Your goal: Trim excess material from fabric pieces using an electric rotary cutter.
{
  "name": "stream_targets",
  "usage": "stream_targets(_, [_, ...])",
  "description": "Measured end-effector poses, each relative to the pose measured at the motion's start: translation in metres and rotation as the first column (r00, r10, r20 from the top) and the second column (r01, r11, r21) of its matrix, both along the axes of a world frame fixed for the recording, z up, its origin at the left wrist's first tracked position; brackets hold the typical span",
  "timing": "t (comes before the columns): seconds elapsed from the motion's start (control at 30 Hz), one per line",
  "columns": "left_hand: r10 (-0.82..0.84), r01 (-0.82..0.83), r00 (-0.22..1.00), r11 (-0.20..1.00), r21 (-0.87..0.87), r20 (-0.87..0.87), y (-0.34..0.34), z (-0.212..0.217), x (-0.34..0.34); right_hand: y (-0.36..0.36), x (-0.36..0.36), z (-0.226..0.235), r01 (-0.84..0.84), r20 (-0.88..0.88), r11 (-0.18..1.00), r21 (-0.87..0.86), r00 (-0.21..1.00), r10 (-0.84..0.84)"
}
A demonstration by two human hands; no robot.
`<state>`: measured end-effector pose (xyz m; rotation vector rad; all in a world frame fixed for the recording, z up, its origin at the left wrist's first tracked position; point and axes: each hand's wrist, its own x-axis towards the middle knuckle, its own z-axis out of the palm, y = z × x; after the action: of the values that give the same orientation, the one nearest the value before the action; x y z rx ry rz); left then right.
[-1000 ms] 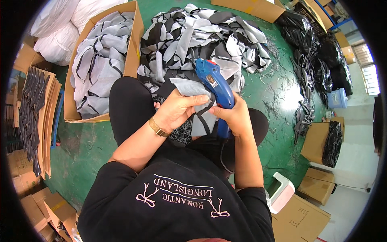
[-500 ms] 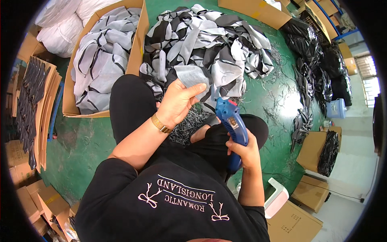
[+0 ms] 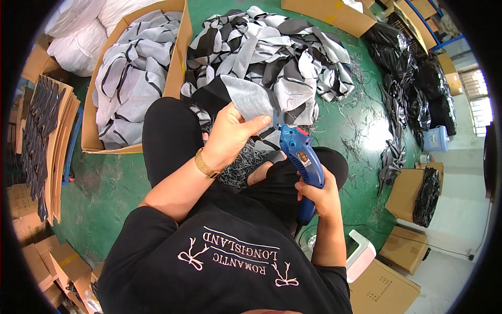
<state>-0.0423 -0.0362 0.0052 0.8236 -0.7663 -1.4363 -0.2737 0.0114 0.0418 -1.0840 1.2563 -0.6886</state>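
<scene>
My left hand (image 3: pixel 230 135) pinches the near edge of a grey and black fabric piece (image 3: pixel 246 97) between thumb and fingers. In my right hand (image 3: pixel 320 194) is a blue handheld electric fabric cutter (image 3: pixel 308 162), its fingers wrapped round the grip. The cutter's head meets the fabric's right edge, just beside my left thumb; whether the blade is inside the cloth I cannot tell. Beyond both hands lies a large heap of grey and black fabric pieces (image 3: pixel 261 47). Thin dark trimmings (image 3: pixel 240 167) are piled on the floor between my legs.
A cardboard box (image 3: pixel 178 63) full of grey fabric stands at the left. Flat cardboard sheets (image 3: pixel 57 152) with black strips hang farther left. Black plastic bags (image 3: pixel 418 78) line the right side, near a light blue bucket (image 3: pixel 435 140). A white and pink stool-like object (image 3: pixel 361 256) is by my right elbow.
The fabric in my left hand has risen and spread leftward, showing more of its black part. Both hands have shifted only slightly, and the cutter's head now sits close by my left thumb.
</scene>
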Motion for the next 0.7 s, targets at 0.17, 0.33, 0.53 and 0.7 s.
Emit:
stream_targets(0.17, [-0.075,0.077,0.996,0.997,-0.030,0.056,0.005,0.004,-0.002,-0.006,0.003,0.001,0.021,0.038,1.000,0.004,0.999,-0.022])
stream_targets(0.33, [-0.141,0.146,0.988,0.985,0.089,-0.062,0.006,0.000,-0.004,-0.029,0.012,0.007,0.167,0.101,0.969,-0.184,0.983,-0.151])
stream_targets(0.53, [-0.253,0.351,0.863,0.923,0.158,-0.438,0.006,0.009,-0.007,-0.049,0.037,-0.002,0.052,-0.060,0.946,-0.320,0.995,-0.075])
stream_targets(0.7, [-0.248,0.356,0.877,0.910,0.212,-0.411,0.003,0.002,-0.005,-0.050,0.037,-0.012,0.025,-0.032,0.966,-0.258,0.999,-0.034])
